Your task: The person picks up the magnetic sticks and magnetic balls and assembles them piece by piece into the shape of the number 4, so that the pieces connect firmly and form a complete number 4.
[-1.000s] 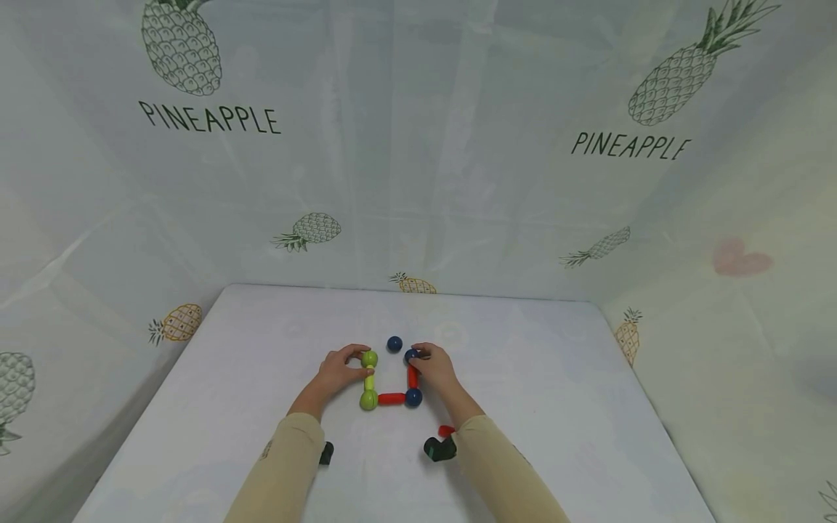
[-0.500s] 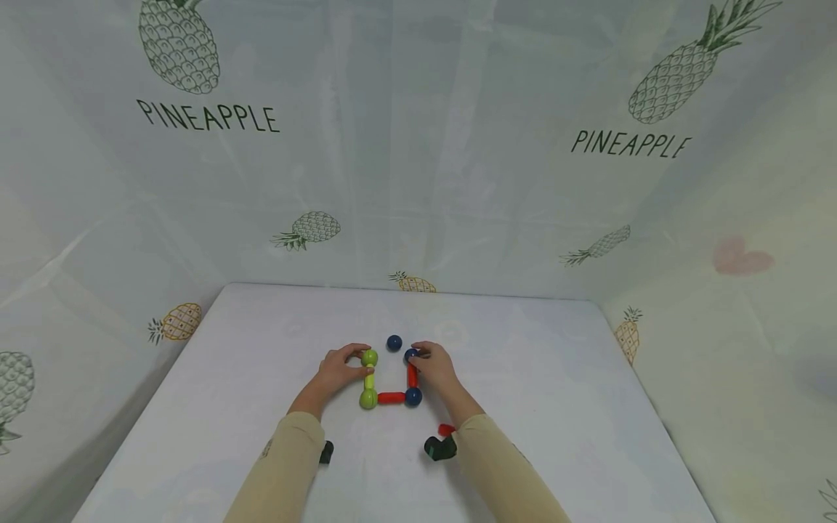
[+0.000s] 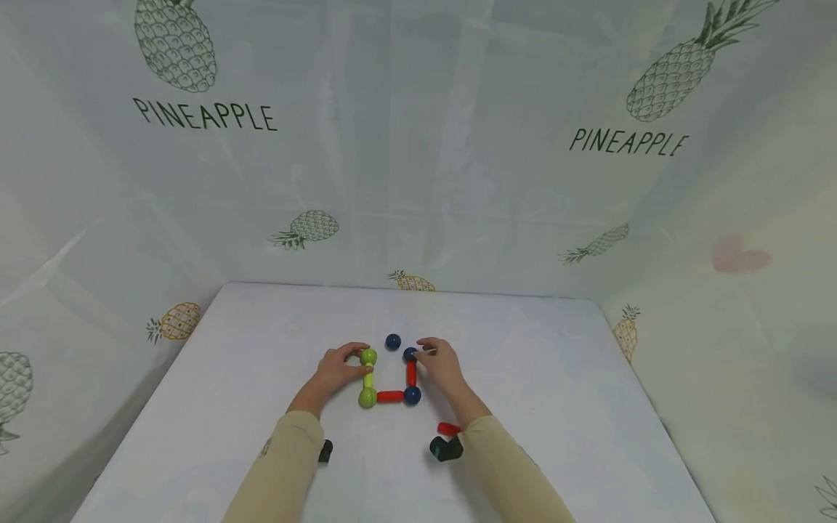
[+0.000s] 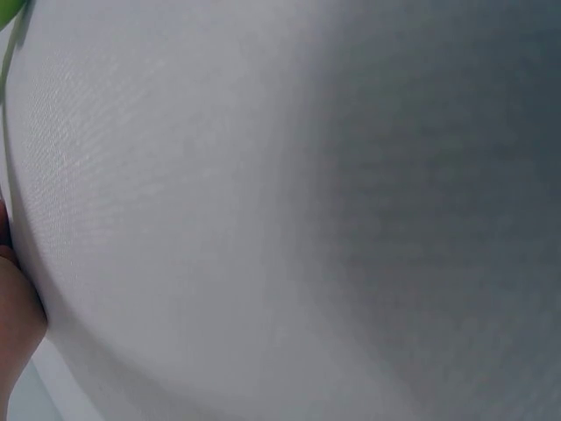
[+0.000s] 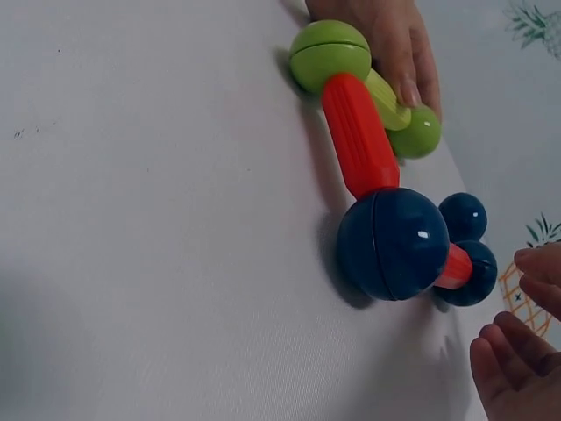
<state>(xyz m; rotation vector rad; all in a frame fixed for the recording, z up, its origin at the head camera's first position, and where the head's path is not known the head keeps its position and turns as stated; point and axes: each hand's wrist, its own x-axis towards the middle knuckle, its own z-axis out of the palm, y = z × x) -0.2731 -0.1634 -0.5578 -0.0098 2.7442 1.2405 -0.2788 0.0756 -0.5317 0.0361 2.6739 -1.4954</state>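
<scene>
On the white table (image 3: pixel 556 378), a ball-and-rod frame (image 3: pixel 391 396) seems mid-alignment, left hand (image 3: pixel 335 369) pinching its green end ball (image 3: pixel 369 356), right hand (image 3: pixel 443 365) parted, empty beside its blue end ball (image 5: pixel 480 279), its gap probably needing bridging next.

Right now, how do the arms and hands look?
The left sleeve and right sleeve are beige; a dark marking shows on the left one's outer edge. A dark, blocky piece shows beside each sleeve. The left hand and right hand are ungloved.

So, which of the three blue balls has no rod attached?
The blue ball farthest from the person; the nearest blue ball and the middle one sit at either end of one red rod.
</scene>
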